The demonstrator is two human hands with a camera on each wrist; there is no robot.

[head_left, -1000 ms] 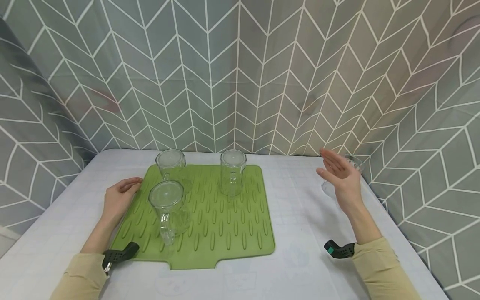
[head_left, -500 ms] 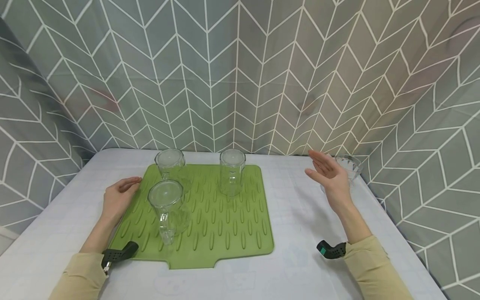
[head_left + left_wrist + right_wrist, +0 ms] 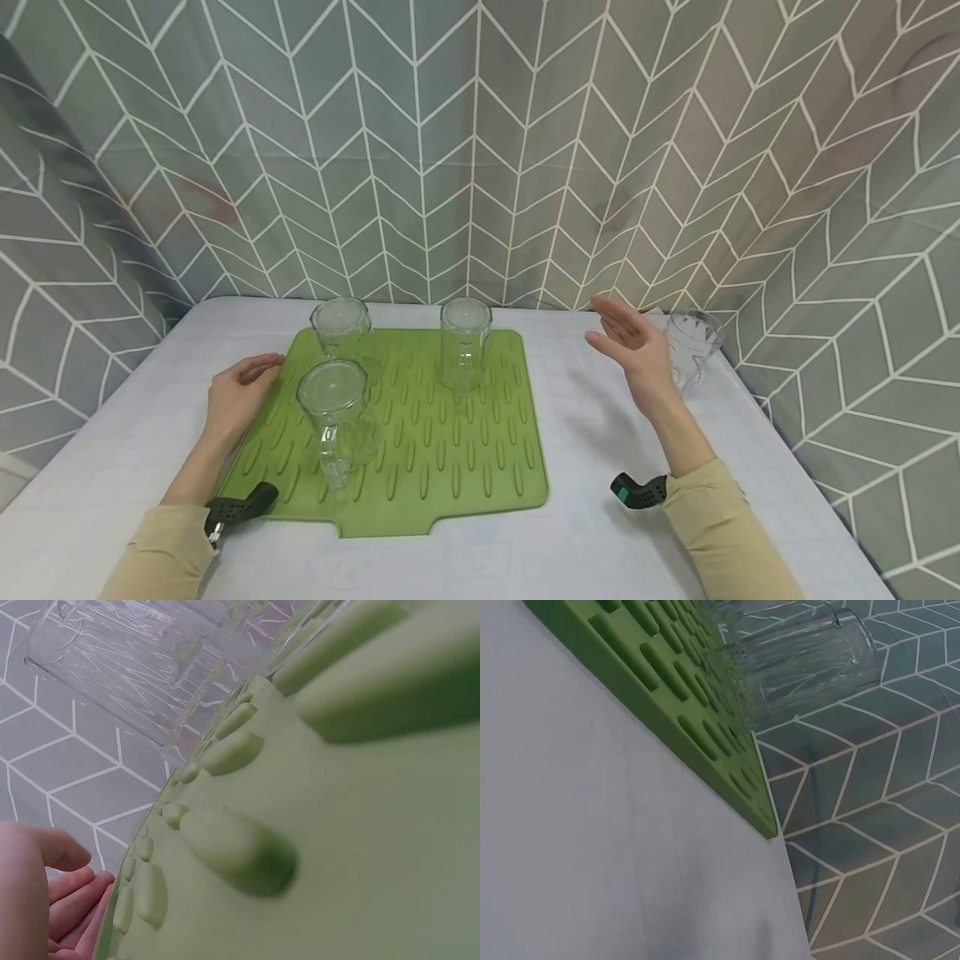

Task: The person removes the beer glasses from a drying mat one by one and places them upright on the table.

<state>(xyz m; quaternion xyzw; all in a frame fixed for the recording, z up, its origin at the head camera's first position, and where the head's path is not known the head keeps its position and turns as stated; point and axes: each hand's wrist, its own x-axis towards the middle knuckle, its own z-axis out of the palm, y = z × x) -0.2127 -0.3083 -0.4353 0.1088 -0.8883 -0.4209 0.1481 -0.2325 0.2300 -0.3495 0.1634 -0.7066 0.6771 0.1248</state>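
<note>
My left hand (image 3: 237,398) rests beside the left edge of a green drying mat (image 3: 384,518), fingers loosely bent and holding nothing. In the left wrist view the fingers (image 3: 81,904) lie along the mat's edge. Three clear glass mugs stand on the mat: a front-left mug (image 3: 335,402), a back-left mug (image 3: 342,327) and a back-right mug (image 3: 465,346). My right hand (image 3: 636,358) is raised over the white table between the mat and another clear glass vessel (image 3: 693,337), with thumb and fingers apart and nothing between them. The right wrist view shows no hand.
A white cloth (image 3: 570,533) covers the table. Behind it and on both sides hangs a grey curtain (image 3: 495,167) with white zigzag lines. The vessel at the far right stands near the table's right edge, partly behind my right forearm and hand.
My right hand has moved left, away from the glass vessel at the far right, which now shows more fully. The left hand and the mugs on the mat have stayed put.
</note>
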